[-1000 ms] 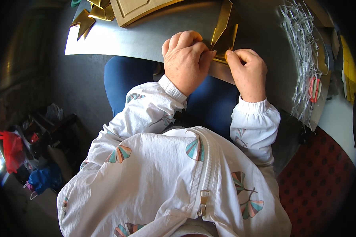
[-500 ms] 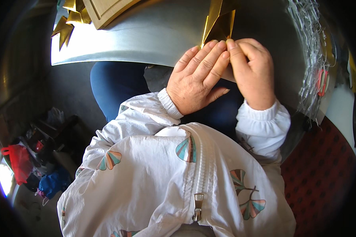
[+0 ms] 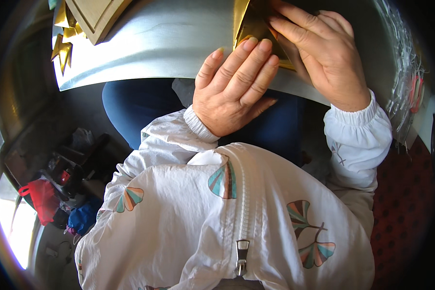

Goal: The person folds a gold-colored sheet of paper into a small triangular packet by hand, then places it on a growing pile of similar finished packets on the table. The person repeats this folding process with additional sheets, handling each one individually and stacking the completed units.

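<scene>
A sheet of shiny gold foil paper [image 3: 257, 25], partly folded, lies on the silvery metal table [image 3: 154, 53] at the far edge of view. My left hand [image 3: 229, 89] rests on its near part, fingers straight and side by side, thumb apart. To the right, my right hand [image 3: 326, 55] stretches its fingers over the paper's right side. Its fingertips lie on or just above the gold surface; exact contact is hard to see. Several folded gold foil pieces [image 3: 63, 46] sit at the table's far left, beside a wooden board [image 3: 95, 19] with a raised rim.
Silvery strands [image 3: 396, 58] hang over the table's right side, near a red-handled tool [image 3: 416, 94]. A red patterned mat [image 3: 403, 208] covers the floor at right. Down at left are a red plastic bag [image 3: 39, 199] and a blue bag [image 3: 82, 218]. The table's near edge curves above my knees.
My right hand has left its pinch beside the left fingertips, moved right and away, and straightened its fingers over the paper. My left hand stays on the near part. The view has shifted slightly.
</scene>
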Demonstrator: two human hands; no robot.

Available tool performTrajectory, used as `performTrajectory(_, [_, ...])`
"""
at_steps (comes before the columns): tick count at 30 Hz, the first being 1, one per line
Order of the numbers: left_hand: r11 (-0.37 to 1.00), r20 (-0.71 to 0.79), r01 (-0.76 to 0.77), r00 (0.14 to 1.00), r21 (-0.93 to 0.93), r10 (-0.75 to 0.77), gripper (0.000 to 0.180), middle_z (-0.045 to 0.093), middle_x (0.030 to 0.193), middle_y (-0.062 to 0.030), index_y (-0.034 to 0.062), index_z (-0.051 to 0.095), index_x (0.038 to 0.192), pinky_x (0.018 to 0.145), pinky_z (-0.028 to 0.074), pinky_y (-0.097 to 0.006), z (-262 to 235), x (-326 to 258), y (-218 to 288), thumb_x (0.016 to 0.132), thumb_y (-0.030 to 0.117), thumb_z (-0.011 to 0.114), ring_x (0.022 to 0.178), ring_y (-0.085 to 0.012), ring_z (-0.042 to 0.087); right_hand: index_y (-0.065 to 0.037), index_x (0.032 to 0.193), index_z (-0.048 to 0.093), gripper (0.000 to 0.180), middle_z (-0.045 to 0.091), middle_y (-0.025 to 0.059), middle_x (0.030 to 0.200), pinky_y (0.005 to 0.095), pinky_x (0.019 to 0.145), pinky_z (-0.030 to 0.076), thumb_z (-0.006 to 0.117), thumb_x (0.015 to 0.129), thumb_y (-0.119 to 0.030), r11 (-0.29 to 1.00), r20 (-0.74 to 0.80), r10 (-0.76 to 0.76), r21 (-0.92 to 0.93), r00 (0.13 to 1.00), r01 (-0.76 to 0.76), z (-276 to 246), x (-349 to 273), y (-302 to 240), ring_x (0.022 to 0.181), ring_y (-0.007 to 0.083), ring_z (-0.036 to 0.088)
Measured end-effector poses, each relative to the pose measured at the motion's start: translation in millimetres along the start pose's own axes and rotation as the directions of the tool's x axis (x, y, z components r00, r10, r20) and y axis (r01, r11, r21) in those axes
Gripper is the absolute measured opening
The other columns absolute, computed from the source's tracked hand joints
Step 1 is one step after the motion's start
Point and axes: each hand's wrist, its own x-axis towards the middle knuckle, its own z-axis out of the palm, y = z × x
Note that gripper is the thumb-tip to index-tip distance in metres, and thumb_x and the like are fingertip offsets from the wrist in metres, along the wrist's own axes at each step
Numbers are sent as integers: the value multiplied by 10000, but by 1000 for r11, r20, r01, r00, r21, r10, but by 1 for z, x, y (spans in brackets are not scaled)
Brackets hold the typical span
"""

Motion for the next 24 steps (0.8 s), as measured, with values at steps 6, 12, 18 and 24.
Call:
performTrajectory(6, [999,-32,-7,999,48,9,763,518,1429,-17,193,537,1359,1177,170,-456,5,-2,0,669,461,721,1329,-197,480,-88,1032,743,251,684,88,1177,346,868,399,610,825,-45,998,-151,-64,-8,986,64,16,-1,5,772,204,623])
performTrajectory(12, [991,-50,-80,995,103,85,666,565,1371,-118,101,567,1330,1167,194,-411,5,-1,-3,829,534,641,1319,-270,494,-98,1026,754,236,691,83,1169,338,872,391,613,838,-71,999,-156,-40,0,987,41,19,-4,7,755,190,626])
performTrajectory(18, [995,-56,-63,996,81,67,684,561,1374,-136,96,558,1336,1157,207,-409,6,0,-2,820,535,655,1304,-288,511,-105,1024,757,228,697,78,1158,337,873,386,623,841,-85,998,-208,-53,3,977,55,24,-4,9,767,174,632])
performTrajectory(24, [993,-70,11,998,118,-2,599,570,1377,-10,203,561,1330,1148,216,-423,11,0,3,848,558,550,1269,-179,540,-107,1022,758,216,700,73,1146,334,873,384,627,851,-94,998,-206,-56,-8,977,55,25,-6,11,765,168,631])
